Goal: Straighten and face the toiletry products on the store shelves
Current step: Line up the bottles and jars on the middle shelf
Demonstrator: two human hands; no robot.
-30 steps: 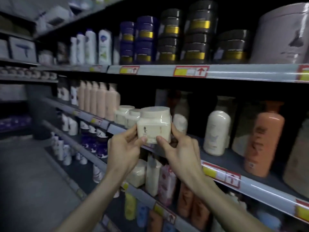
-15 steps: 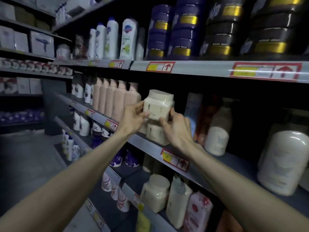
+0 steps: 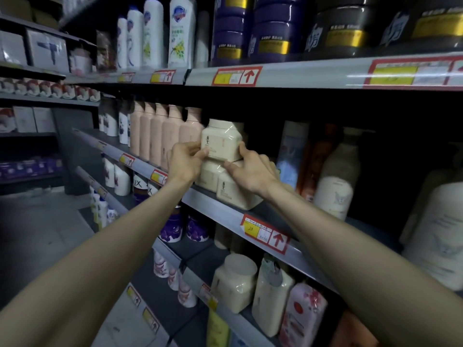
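Nearest, two bare forearms rising from the lower corners toward the middle shelf (image 3: 225, 209). Low and near on the right, bottom-shelf stock: a pale-lidded jar (image 3: 234, 284) beside a pink flowered pack (image 3: 303, 311). Further in, on the middle shelf's grey front rail, a red-framed price tag (image 3: 265, 234) with an arrow. Beyond the rail, left hand (image 3: 185, 161) with fingers curled, pinching the lower left edge of a square cream tub (image 3: 221, 144); right hand (image 3: 253, 174) with thumb against the tub's lower right side and forefinger stretched under its base. Cream tub thus held between both hands, label outward, directly above two matching tubs (image 3: 233, 194) at the shelf front; resting on them or just clear, not discernible. Immediately left, a row of peach bottles (image 3: 160, 136); to the right, tall bottles deep in shadow. Overhead, top shelf rail (image 3: 300, 73) with further tags, carrying white bottles (image 3: 155, 33), stacked purple tubs (image 3: 250, 28) and dark gold-banded tubs (image 3: 350, 28). Far left, grey aisle floor (image 3: 37, 234) and more shelving with white boxes (image 3: 47, 51). Dim lighting throughout.
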